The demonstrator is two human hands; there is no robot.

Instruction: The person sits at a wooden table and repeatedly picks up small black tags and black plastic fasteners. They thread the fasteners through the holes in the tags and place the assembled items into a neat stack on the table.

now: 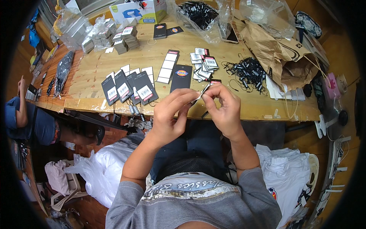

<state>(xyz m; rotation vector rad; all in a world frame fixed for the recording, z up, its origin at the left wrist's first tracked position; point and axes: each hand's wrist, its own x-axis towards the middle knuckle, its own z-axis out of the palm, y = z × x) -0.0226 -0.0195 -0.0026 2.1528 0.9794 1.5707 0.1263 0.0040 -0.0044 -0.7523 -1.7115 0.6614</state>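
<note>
Above the near edge of the table, my left hand (173, 110) and my right hand (223, 108) come together, both closed in a pinch on a small hang tag (204, 91). The tag is tilted, with a pale edge and a dark one showing; fingers cover much of it. Just beyond my hands lie a black hang tag (181, 78) and a strip of white labels (168, 66). A loose pile of small barcode tags (204, 63) is behind the right hand. To the left, several black tags with white barcode stickers (145, 91) are fanned out, overlapping more white label strips (148, 72).
A heap of black tag strings (249, 74) and an open brown paper bag (282, 57) occupy the right side. Stacked tags (127, 38), a flat iron box (139, 13) and a plastic bag of black strings (198, 15) stand behind. Another person (34, 118) sits at the left.
</note>
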